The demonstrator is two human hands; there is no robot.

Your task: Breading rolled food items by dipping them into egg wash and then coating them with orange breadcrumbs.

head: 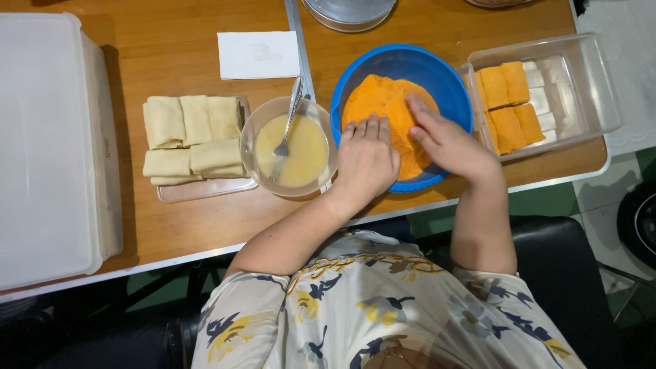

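Both hands press into orange crumbs (383, 96) filling a blue bowl (437, 75) on the wooden tabletop (171, 225): the left hand (367, 158) lies flat, fingers together, and the right hand (447, 140) rests open beside it. Just left stands a glass bowl of beaten egg (301, 152) with a fork (287, 130); coated orange pieces (509, 102) fill a clear tray (581, 82) at right.

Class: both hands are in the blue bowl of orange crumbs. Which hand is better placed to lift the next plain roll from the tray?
Probably the left hand: the tray of plain rolls lies on its side; the right hand would cross over.
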